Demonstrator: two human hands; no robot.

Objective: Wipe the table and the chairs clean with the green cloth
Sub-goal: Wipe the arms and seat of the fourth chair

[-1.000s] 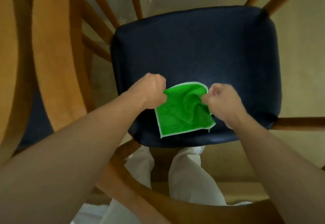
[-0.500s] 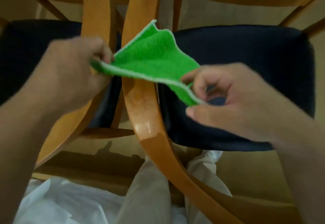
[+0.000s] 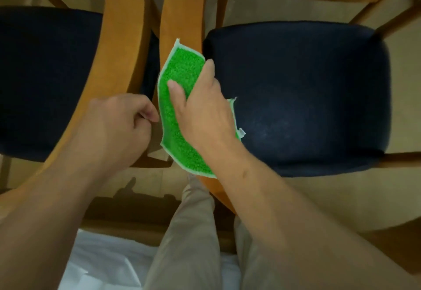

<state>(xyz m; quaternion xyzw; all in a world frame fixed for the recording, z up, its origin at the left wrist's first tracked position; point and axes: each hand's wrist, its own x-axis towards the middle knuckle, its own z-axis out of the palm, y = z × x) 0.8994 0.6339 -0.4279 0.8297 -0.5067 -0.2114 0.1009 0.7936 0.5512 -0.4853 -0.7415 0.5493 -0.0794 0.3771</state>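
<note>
Now right hand (image 3: 205, 116) grips green cloth (image 3: 180, 116) over chair rail (image 3: 182, 16).

Green cloth (image 3: 180, 107): nubby terry microfibre, pale stitched hem. Chair backrest (image 3: 182, 9): smooth varnished wood, slight sheen. Seat cushion (image 3: 307, 98): dark navy leatherette, matt, faintly scuffed. Trousers (image 3: 193, 244): beige woven fabric.

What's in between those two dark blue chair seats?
Between the left seat and the right seat, the head view shows two curved wooden chair backs, side by side. The green cloth is draped over the right one, gripped by the right hand.
</note>
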